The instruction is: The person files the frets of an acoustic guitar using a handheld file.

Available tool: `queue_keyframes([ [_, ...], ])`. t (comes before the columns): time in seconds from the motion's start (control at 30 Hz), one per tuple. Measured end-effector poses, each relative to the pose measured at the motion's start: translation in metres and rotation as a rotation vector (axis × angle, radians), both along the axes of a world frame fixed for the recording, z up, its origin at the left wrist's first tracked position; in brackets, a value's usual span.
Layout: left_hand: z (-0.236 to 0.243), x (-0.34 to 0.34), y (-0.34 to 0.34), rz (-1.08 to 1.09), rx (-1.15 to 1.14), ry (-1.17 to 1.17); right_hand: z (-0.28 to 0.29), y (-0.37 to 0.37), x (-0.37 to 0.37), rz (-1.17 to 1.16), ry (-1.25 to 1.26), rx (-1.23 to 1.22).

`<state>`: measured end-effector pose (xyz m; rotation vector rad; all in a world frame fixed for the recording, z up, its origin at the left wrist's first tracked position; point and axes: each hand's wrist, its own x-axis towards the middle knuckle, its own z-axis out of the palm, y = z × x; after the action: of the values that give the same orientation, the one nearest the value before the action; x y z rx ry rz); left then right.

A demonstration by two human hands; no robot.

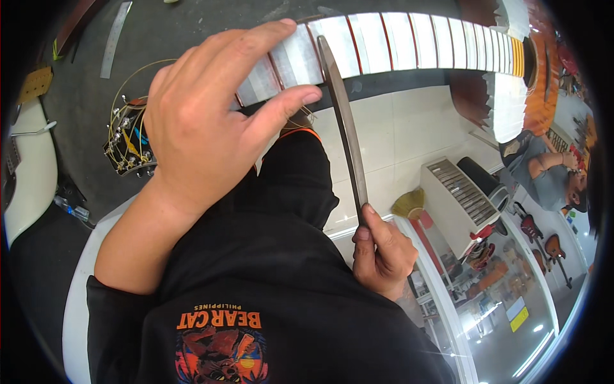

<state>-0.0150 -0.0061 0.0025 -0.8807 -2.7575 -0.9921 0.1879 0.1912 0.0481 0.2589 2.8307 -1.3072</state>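
Note:
Across the top lies a guitar neck [400, 41], its fretboard masked with silvery-white tape between bare, reddish-edged frets. My right hand [386, 256] is closed around the lower end of a long, narrow metal file [347, 128]. The file's tapered tip rests at a fret, and its length slants down across the neck's near edge. My left hand [198, 109] spans the neck near the headstock [131, 144], fingers stretched toward the far edge and thumb spread along the near side. Loose strings curl around the dark headstock and its tuners. The wrist hides part of the neck.
A steel ruler [116, 41] lies on the dark bench at the upper left, above a cream guitar body [29, 166]. At right are a slatted white box [457, 198], a broom [409, 203], a glass showcase [499, 301] and another person [550, 169].

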Motion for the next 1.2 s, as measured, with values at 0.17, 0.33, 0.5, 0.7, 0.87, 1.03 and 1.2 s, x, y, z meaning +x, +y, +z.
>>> queue_keyframes([
  [0.17, 0.003, 0.002, 0.005, 0.002, 0.001, -0.026, -0.004, 0.006, 0.006, 0.068, 0.044, 0.035],
  [0.33, 0.003, 0.003, 0.004, 0.007, -0.012, -0.028, 0.001, -0.002, 0.010, 0.055, 0.000, 0.022],
  [0.5, 0.003, 0.003, 0.004, 0.009, -0.008, -0.040, 0.009, -0.007, 0.014, -0.010, -0.083, 0.014],
  [0.7, 0.002, 0.001, 0.004, 0.002, 0.005, -0.053, 0.007, -0.020, -0.059, -0.024, -0.016, 0.088],
  [0.87, 0.001, 0.001, 0.003, 0.006, 0.024, -0.058, 0.002, -0.029, -0.089, -0.031, -0.041, 0.064],
  [1.03, 0.004, 0.001, 0.004, 0.003, 0.002, -0.062, 0.004, -0.021, -0.017, -0.012, 0.013, 0.107],
  [1.2, 0.005, 0.002, 0.005, -0.003, -0.014, -0.047, 0.000, -0.021, -0.024, -0.011, 0.041, 0.113],
])
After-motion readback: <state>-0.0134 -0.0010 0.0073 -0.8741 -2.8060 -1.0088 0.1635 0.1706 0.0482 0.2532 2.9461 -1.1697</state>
